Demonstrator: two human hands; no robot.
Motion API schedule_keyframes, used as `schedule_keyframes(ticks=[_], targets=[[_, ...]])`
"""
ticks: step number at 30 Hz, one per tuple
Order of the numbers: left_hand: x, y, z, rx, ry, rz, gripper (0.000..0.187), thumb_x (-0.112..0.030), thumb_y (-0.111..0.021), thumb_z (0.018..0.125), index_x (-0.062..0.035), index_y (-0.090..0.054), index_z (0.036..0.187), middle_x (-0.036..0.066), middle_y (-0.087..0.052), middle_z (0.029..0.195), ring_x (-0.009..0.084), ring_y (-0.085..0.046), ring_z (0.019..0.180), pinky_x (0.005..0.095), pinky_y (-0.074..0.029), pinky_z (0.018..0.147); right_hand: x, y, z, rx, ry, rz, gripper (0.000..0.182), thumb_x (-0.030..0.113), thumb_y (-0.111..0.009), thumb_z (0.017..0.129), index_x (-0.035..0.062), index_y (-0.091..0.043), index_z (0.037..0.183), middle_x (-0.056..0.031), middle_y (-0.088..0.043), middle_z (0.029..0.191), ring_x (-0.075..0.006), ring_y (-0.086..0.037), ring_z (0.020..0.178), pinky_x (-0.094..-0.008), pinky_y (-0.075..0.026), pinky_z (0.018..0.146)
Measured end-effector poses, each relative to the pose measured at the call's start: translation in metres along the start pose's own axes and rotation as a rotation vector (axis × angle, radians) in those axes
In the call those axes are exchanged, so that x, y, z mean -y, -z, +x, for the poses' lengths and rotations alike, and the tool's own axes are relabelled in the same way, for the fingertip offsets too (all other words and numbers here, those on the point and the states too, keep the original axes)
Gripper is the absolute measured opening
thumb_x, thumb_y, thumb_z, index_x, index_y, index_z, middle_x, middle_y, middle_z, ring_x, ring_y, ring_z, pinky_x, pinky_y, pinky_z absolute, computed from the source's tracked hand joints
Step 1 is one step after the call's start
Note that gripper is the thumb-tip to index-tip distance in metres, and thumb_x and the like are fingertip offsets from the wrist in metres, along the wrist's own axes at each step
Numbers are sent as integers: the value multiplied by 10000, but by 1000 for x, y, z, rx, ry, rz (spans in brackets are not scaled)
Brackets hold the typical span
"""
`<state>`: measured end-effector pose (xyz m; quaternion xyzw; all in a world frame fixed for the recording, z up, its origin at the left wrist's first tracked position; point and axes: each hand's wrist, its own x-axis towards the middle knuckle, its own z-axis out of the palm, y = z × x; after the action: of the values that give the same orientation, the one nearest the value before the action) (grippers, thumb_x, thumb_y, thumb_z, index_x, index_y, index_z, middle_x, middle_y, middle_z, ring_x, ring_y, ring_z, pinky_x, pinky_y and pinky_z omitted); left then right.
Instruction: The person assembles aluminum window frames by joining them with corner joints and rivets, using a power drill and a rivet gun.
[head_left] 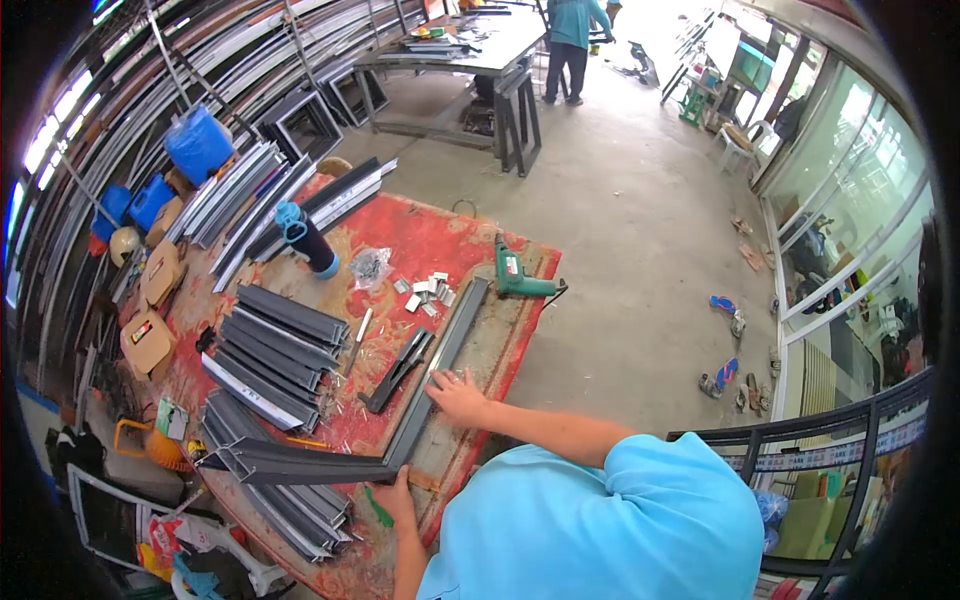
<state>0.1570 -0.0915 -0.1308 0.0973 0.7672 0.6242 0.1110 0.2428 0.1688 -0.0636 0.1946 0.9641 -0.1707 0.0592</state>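
Note:
Two dark grey metal profiles meet in an L at a corner on the red worktable point(440, 225). The long profile point(437, 375) runs up along the table's right side; the shorter profile point(310, 468) reaches left across a stack of profiles. My left hand point(397, 503) is closed around the corner, with a green object point(380, 508), perhaps a tool handle, beside its fingers. My right hand point(462, 400) rests on the long profile, fingers spread. A green power drill point(515, 275) lies past the profile's far end. A black slotted metal piece point(397, 370) lies left of it.
Stacked dark profiles point(275, 345) cover the table's left part. A blue bottle point(308, 242), a plastic bag point(371, 267) and small metal brackets point(428, 290) stand or lie farther back. Another person point(570, 45) stands near the far table point(450, 62). Sandals point(722, 375) lie by the glass doors.

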Motion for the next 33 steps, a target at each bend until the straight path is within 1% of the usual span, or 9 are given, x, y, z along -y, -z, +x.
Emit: schedule_keyframes(ticks=[6, 8, 13, 15, 18, 25, 27, 29, 33], targets=[[-23, 4, -1, 65, -32, 216, 709, -83, -841, 700, 106, -452, 1262, 251, -591, 1194, 323, -604, 1058, 386, -462, 941, 3, 23, 9, -134, -103, 620, 702, 264, -703, 817, 37, -409, 1413, -218, -443, 1409, -361, -499, 1249, -492, -427, 1035], [1, 8, 6, 55, -42, 261, 710, -92, -841, 700, 103, -456, 1264, 252, -594, 1187, 333, -604, 1057, 391, -461, 944, -2, 47, 20, -355, 82, 872, 644, 245, -692, 845, 13, -439, 1390, -198, -572, 1264, -315, -605, 1098, -367, -505, 918], [15, 10, 3, 12, -32, 210, 740, -128, -848, 696, 97, -457, 1283, 260, -599, 1176, 380, -603, 1048, 406, -463, 938, 42, 186, 26, -254, 358, 888, 446, 144, -620, 871, 38, -567, 1301, -155, -684, 951, -287, -667, 876, -365, -515, 787], [12, 11, 8, 61, -145, 370, 798, -165, -856, 695, 105, -430, 1313, 275, -595, 1183, 410, -602, 1037, 412, -469, 927, 63, 211, 35, 188, 663, 880, 388, 79, -566, 888, 66, -599, 1275, -152, -688, 934, -253, -672, 895, -381, -515, 776], [-8, 8, 2, 37, -23, 400, 801, -199, -860, 698, 134, -448, 1299, 263, -599, 1224, 374, -588, 1110, 406, -441, 968, 84, 200, 55, -23, 836, 575, 432, 38, -548, 848, 66, -598, 1276, -141, -693, 920, -296, -672, 881, -405, -516, 778], [13, 10, 7, 12, -77, 407, 927, -240, -895, 638, 102, -396, 1341, 288, -584, 1216, 423, -586, 1120, 427, -468, 946, 104, 177, 55, 86, 701, 713, 508, -10, -526, 797, 65, -581, 1296, -175, -697, 1019, -337, -668, 937, -421, -513, 802], [32, 11, 12, -35, -141, 415, 878, -241, -898, 636, 108, -433, 1294, 290, -594, 1186, 423, -589, 1100, 433, -468, 929, 124, 128, 94, 13, 952, 731, 533, -10, -543, 783, 97, -585, 1303, -192, -692, 1042, -359, -659, 957, -435, -509, 800], [16, 10, 8, -3, -25, 468, 790, -230, -898, 639, 109, -479, 1217, 285, -621, 1121, 425, -603, 1039, 435, -472, 895, 147, 101, 109, 375, 830, 411, 548, -6, -561, 776, 93, -574, 1315, -214, -667, 1114, -369, -637, 1004, -444, -501, 828], [-4, 6, 2, -15, -50, 355, 682, -196, -894, 644, 91, -516, 1134, 261, -655, 1030, 413, -628, 929, 413, -488, 835, 160, 152, 87, 382, 833, 321, 515, 34, -593, 823, 33, -534, 1335, -176, -642, 1223, -304, -630, 1071, -411, -500, 846]])
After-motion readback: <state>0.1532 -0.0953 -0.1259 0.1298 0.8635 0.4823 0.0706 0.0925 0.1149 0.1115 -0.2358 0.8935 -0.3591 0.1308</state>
